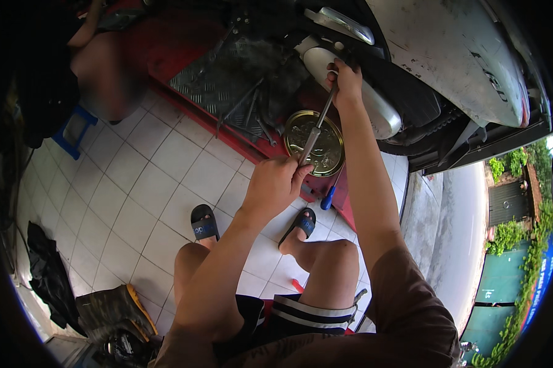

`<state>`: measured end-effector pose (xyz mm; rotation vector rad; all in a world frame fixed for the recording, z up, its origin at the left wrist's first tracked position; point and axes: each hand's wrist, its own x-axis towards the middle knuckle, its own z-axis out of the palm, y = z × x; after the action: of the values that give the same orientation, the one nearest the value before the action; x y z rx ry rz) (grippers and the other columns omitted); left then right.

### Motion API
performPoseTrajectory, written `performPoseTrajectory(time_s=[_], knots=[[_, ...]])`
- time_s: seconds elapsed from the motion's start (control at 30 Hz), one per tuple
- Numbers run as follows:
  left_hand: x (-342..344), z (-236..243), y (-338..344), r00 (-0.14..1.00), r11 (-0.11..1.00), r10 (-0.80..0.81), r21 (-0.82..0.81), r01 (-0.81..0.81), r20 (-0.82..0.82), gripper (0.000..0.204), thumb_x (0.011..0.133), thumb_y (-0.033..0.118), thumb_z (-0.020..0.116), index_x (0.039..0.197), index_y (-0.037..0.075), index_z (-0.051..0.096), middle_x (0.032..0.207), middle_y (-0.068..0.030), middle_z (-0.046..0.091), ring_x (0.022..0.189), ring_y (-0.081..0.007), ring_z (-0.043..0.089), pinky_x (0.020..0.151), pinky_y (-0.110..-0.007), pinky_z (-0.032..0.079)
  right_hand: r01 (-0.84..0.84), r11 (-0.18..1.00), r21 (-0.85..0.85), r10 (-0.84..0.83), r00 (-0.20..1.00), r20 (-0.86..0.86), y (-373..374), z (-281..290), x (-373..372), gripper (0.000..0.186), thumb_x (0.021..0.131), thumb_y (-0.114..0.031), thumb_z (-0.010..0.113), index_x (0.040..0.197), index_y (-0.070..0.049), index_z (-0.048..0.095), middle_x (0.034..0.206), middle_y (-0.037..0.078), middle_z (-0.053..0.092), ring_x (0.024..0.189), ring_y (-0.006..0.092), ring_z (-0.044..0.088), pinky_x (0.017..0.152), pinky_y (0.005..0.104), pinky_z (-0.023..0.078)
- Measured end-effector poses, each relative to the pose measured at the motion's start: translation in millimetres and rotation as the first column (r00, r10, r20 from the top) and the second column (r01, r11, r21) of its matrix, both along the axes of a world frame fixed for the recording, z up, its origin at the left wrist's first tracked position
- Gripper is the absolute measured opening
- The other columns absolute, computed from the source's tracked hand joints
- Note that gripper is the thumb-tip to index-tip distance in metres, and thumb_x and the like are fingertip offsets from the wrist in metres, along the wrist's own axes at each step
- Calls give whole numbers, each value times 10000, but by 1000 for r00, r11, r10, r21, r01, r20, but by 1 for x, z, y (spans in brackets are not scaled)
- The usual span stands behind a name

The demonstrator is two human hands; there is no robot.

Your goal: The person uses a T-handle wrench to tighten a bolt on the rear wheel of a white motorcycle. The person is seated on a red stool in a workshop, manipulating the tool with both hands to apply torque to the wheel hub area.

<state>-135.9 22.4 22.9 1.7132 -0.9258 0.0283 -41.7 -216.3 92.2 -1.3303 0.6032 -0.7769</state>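
Note:
My left hand [272, 187] is closed around the thick handle end of a long metal wrench [313, 136]. The wrench slants up and away toward the side of a scooter with a silver body panel [436, 52]. At its far end, my right hand [346, 84] grips the thin shaft in front of a pale grey engine cover [379, 110]. The fitting at the tip is hidden by my right hand. Below the shaft sits a round gold-coloured tin tray [288, 132] with small parts in it. A blue-handled screwdriver [328, 197] leans by the tray's near edge.
Several metal tools [252, 104] lie on a red lift platform [239, 142] with a tread-plate surface. At the upper left another person [101, 73] is beside a blue stool [75, 130]. Rubber boots [114, 310] and black cloth [48, 273] lie on the tiled floor at lower left.

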Motion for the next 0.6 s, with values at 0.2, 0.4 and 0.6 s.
performPoseTrajectory(time_s=[0.2, 0.4, 0.6], knots=[[-13, 4, -5, 999, 993, 30, -114, -25, 39, 313, 888, 171, 664, 643, 15, 547, 551, -129, 533, 478, -318, 523, 462, -400, 394, 182, 982, -40, -185, 980, -71, -6, 1, 8, 364, 878, -2, 514, 1225, -36, 409, 695, 99, 523, 447, 122, 409, 399, 281, 321], [-51, -4, 8, 946, 974, -87, -172, 146, 313, 410, 768, 216, 715, 465, 93, 467, 419, -52, 431, 403, -249, 476, 428, -353, 384, -91, 983, 156, 97, 995, -32, 26, -48, -61, 447, 869, 2, 501, 1302, -18, 395, 670, 94, 509, 423, 117, 393, 380, 272, 313], [-98, -14, -13, 869, 913, -389, 254, 320, 305, 318, 798, 296, 637, 560, 86, 615, 519, -93, 568, 535, -263, 607, 566, -387, 475, -66, 832, 551, 322, 866, -382, 11, -164, -140, 51, 945, -29, 444, 914, -64, 465, 687, 53, 488, 455, 67, 346, 410, 233, 286]])
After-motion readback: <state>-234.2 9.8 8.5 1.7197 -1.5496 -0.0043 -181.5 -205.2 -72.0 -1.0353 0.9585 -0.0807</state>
